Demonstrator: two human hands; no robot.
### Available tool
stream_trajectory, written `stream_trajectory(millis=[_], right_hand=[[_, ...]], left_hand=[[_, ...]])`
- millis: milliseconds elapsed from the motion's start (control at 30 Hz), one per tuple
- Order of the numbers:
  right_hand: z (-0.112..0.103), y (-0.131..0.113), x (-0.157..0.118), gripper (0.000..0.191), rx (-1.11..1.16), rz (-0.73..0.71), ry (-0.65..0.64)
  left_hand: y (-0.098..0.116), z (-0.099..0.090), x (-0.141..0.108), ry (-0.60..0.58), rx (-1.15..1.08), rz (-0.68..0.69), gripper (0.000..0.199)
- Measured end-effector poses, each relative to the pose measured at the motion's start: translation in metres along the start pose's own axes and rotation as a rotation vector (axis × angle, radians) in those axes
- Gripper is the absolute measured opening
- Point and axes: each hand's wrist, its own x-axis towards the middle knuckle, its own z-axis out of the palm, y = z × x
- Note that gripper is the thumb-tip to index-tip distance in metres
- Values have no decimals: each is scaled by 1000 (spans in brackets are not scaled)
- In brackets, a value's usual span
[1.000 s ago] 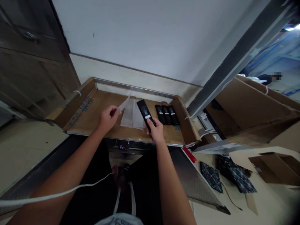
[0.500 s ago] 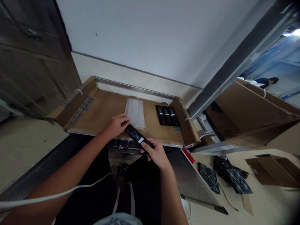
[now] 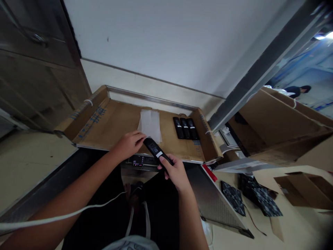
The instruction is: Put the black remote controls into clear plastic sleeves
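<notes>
My right hand [image 3: 173, 168] grips the lower end of a black remote control [image 3: 153, 147], thumb on top beside a white label. It is held tilted over the front edge of a cardboard-lined tray [image 3: 119, 118]. My left hand [image 3: 132, 142] pinches at the remote's upper end; a thin pale edge shows by the fingertips, too small to name. Behind the fingers lies a stack of translucent white sleeves [image 3: 151, 123]. Several similar black remotes [image 3: 185, 128] lie side by side at the tray's right, each with a white label.
A small lit screen [image 3: 137, 160] sits below the tray's front edge. On the right stands a large cardboard box [image 3: 281, 128]; dark patterned packages [image 3: 232, 198] and an open carton [image 3: 307, 189] are on the floor. A white cable [image 3: 78, 210] crosses my left arm. A person [image 3: 296, 91] is far off right.
The remote in my right hand has shifted slightly right, and its upper end now stands a little apart from my left fingers. My left hand has moved slightly right, still pinching.
</notes>
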Motion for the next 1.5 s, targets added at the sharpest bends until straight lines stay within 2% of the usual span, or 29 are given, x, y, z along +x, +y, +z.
stream_trajectory(millis=[167, 267, 433, 533, 633, 767, 900, 1033, 1133, 1233, 1367, 1500], right_hand=[[12, -10, 2, 43, 66, -30, 19], [23, -18, 5, 53, 100, -67, 7], [38, -31, 10, 71, 109, -74, -35], [45, -37, 12, 75, 169, -51, -74], [52, -41, 14, 68, 240, -28, -72], [62, -40, 19, 53, 328, 13, -26], [72, -43, 26, 44, 370, 17, -21], [80, -62, 34, 38, 369, -20, -142], [83, -78, 39, 32, 327, -110, -237], [82, -87, 44, 35, 286, -216, -281], [82, -85, 53, 42, 367, -206, -222], [86, -76, 62, 41, 578, -149, -141]], left_hand=[[8, -10, 1, 17, 133, 18, 23], [14, -16, 2, 29, 176, 39, 24], [27, -25, 1, 40, 171, 68, 26], [38, -29, -4, -2, 122, 94, 26], [48, -32, -9, -27, 63, 111, 25], [54, -33, -13, 8, 19, 104, 21], [47, -37, -11, 50, -50, 34, 18], [25, -44, -4, 102, -77, -101, 13], [5, -52, 5, 162, -154, -197, 15], [-5, -63, 13, 197, -259, -282, 19], [-5, -73, 19, 158, -386, -362, 25], [-5, -69, 18, 108, -463, -365, 26]])
